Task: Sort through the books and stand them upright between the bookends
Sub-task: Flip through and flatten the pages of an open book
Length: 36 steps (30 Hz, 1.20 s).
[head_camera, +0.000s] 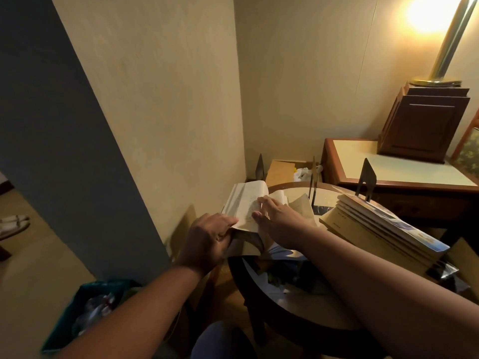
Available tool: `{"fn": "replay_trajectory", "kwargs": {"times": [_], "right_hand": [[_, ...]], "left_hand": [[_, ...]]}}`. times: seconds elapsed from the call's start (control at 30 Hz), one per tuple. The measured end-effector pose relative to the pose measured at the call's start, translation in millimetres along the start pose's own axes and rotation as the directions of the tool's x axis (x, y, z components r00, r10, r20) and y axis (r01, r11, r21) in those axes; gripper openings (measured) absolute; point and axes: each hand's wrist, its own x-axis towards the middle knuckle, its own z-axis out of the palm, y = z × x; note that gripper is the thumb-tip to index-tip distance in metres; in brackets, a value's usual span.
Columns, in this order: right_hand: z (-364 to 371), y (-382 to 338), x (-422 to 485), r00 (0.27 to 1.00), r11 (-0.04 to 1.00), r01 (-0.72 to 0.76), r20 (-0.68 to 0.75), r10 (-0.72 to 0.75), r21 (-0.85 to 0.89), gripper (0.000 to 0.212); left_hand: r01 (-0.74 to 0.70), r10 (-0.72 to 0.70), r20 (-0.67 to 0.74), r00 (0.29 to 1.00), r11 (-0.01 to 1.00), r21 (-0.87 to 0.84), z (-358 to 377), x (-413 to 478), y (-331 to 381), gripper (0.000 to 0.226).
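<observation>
An open book (242,203) with pale pages lies at the left edge of the round glass-topped table (311,320). My left hand (210,239) grips its near left corner. My right hand (278,218) lies flat on the right-hand pages with straight fingers. A stack of several cream-covered books (375,229) lies flat to the right, with a blue-and-white cover on top. Dark metal bookends stand behind: one at the left (260,168), one in the middle (313,182), one at the right (366,178) behind the stack.
A wooden side table (388,164) with a lamp base (438,58) on a dark box stands at the back right. A cardboard box (282,171) sits in the corner. A teal bag (88,307) lies on the floor at the left. Walls close in behind.
</observation>
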Motion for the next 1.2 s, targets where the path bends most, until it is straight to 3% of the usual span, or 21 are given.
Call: {"fn": "replay_trajectory", "kwargs": {"times": [0.17,0.33,0.43,0.7,0.97,1.2], "right_hand": [[5,-8,-2,0.999,0.999,-0.006,0.04,0.007,-0.039,0.063],[14,-8,9,0.997,0.992,0.002,0.076,0.008,-0.126,0.066],[19,-11,14,0.996,0.986,0.008,0.093,0.008,-0.167,0.065],[1,-3,12,0.998,1.0,-0.019,0.064,0.021,-0.024,0.06],[-12,11,8,0.996,0.997,-0.067,0.055,0.065,0.029,0.053],[6,0,16,0.999,0.999,-0.019,0.044,0.018,0.038,0.064]], "left_hand": [[0.043,-0.043,0.011,0.999,0.999,-0.001,-6,-1,-10,0.036],[0.223,-0.224,0.012,0.975,0.973,0.063,-4,-5,-12,0.051],[0.258,-0.257,-0.011,0.966,0.965,0.047,-3,-8,-16,0.046],[0.111,-0.108,0.036,0.993,0.991,-0.081,2,-11,3,0.028],[0.079,-0.078,0.012,0.997,0.982,-0.171,17,-3,25,0.033],[0.087,-0.092,-0.018,0.996,0.977,-0.196,11,-6,10,0.032]]}}
